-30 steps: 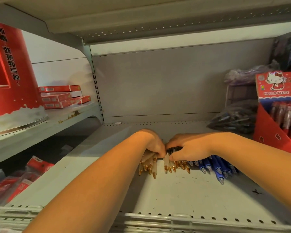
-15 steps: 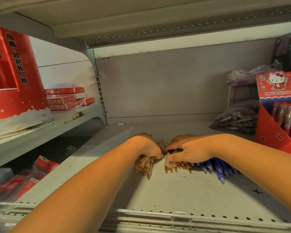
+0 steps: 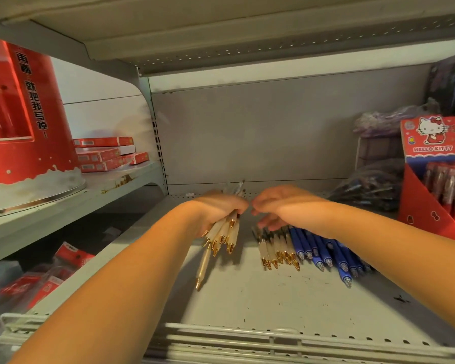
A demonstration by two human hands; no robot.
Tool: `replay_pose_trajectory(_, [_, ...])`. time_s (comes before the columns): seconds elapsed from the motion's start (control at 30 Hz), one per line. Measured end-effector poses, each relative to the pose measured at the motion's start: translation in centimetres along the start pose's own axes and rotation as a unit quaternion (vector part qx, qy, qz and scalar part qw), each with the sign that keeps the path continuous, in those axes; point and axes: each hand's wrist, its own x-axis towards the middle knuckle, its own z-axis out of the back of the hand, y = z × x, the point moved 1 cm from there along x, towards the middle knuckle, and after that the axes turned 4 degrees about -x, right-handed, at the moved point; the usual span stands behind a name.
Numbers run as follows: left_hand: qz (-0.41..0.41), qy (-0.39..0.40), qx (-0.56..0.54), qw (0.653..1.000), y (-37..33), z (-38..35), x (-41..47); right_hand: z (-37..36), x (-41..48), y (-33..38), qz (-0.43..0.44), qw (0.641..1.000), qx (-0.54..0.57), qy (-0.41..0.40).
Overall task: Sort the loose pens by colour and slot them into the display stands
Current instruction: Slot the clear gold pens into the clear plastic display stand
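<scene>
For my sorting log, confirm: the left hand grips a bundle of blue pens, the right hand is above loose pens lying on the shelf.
Wrong colour. The head view shows the left hand gripping cream, gold-tipped pens, not blue; the right hand is above loose pens lying on the shelf.

On the shelf (image 3: 247, 298), the left hand (image 3: 221, 208) holds a bundle of pens (image 3: 222, 233) just left of centre. The right hand (image 3: 276, 206) hangs beside it, above the far ends of a row of pens (image 3: 310, 250) lying side by side, tips toward the wire rail (image 3: 247, 334) at the front edge. A display stand (image 3: 431, 206) sits at the right end with bagged pens (image 3: 371, 187) behind it, and stacked boxes (image 3: 103, 153) rest on the neighbouring shelf (image 3: 90, 195) to the left.
</scene>
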Motion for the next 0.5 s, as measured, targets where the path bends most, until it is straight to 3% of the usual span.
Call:
replay_pose_trajectory(0.07, [-0.039, -0.014, -0.067, 0.997, -0.7, -0.2, -0.2, -0.3, -0.4, 0.8, -0.016, 0.981, 0.195, 0.005])
replay_pose_trajectory(0.17, [-0.092, -0.026, -0.158, 0.983, -1.2, -0.6, -0.2, -0.4, -1.0, 1.3, 0.006, 0.948, 0.318, 0.004])
replay_pose_trajectory(0.37, [-0.103, -0.046, -0.202, 0.973, -2.3, -1.2, -0.5, 0.3, -1.0, 0.8, -0.009, 0.944, 0.329, -0.027])
replay_pose_trajectory(0.5, [-0.077, -0.049, -0.193, 0.977, -2.6, -1.0, -1.0, -0.1, -0.9, 1.1, 0.008, 0.954, 0.298, 0.007])
